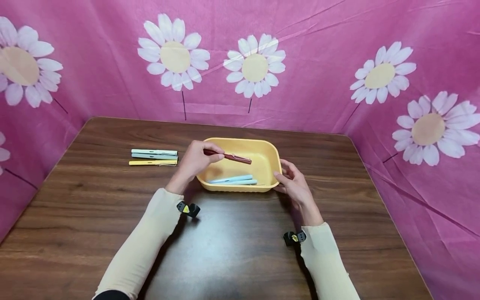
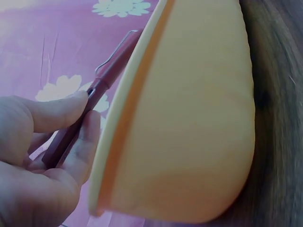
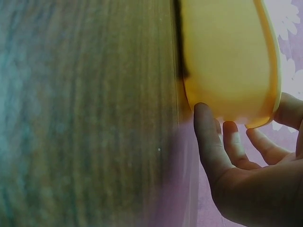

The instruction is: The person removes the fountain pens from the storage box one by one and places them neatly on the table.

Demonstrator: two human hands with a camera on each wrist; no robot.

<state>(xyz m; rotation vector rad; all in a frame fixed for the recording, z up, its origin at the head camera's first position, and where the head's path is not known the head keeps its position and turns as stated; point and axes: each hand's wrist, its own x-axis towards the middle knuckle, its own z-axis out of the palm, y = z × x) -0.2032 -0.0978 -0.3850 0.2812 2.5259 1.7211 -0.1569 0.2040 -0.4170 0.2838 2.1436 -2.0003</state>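
My left hand (image 1: 196,159) pinches a dark red pen (image 1: 238,158) between thumb and fingers, above the inside of a yellow plastic tub (image 1: 240,188). The pen points right, its metal clip showing in the left wrist view, where the tub's rim covers part of the cap. At the tub's right end, my right hand (image 1: 298,188) grips it, thumb over the rim and fingers against the outer wall. Light blue pens (image 1: 234,179) lie in the tub along its front side.
On the wooden table (image 1: 93,200), left of the tub, lie a pale green pen (image 1: 153,152), a grey-teal pen (image 1: 153,156) and a yellow pen (image 1: 151,162), side by side. A pink cloth (image 1: 307,83) with white flowers hangs behind and around the table.
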